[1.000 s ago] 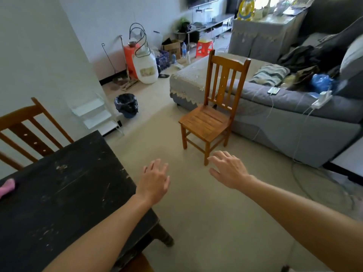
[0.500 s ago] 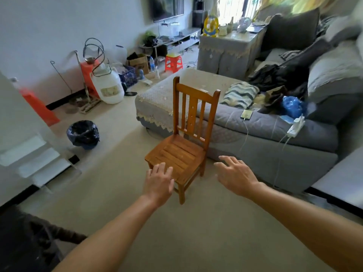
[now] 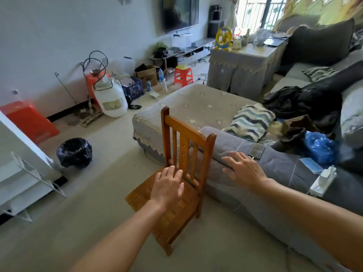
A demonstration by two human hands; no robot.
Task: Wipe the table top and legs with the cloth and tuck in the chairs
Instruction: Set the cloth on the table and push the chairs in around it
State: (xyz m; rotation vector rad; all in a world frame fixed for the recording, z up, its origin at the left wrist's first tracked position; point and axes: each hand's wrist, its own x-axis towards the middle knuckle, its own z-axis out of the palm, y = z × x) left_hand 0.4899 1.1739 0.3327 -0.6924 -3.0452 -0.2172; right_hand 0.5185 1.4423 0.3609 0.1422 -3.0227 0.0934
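The wooden chair [image 3: 188,209] is standing on the pale floor [image 3: 88,222], its back just beside the grey sofa [image 3: 284,165]. A black-lined bin [image 3: 74,153] is sitting well apart to the left. The left hand [image 3: 169,185] is hovering over the rear of the seat, fingers spread and gripping nothing; whether it is touching the wood is unclear. The right hand [image 3: 243,169] is hanging beside the backrest, fingers likewise splayed and empty, near a phone [image 3: 256,151] lying on the sofa.
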